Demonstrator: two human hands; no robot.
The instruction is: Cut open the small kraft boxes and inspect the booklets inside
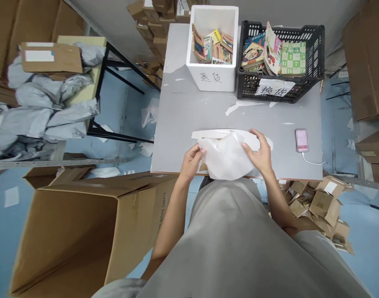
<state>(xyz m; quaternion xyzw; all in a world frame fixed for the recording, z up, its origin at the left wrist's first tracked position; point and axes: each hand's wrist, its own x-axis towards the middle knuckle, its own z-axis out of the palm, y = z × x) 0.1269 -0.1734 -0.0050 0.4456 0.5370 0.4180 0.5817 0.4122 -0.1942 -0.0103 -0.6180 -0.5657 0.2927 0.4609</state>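
Note:
A white plastic mailer bag [228, 159] lies at the near edge of the grey table [183, 124]. My left hand [191, 159] grips its left side, fingers curled round the edge. My right hand [260, 154] holds its right side, thumb pressed on top and fingers behind. A long white strip [208, 133] lies just beyond the bag. What the bag contains is hidden.
A white foam box [212, 74] and a black crate [313, 41], both holding booklets, stand at the table's far side. A phone [301, 140] on a cable lies to the right. A large open carton [80, 231] stands on the floor left; small cartons [319, 207] lie right.

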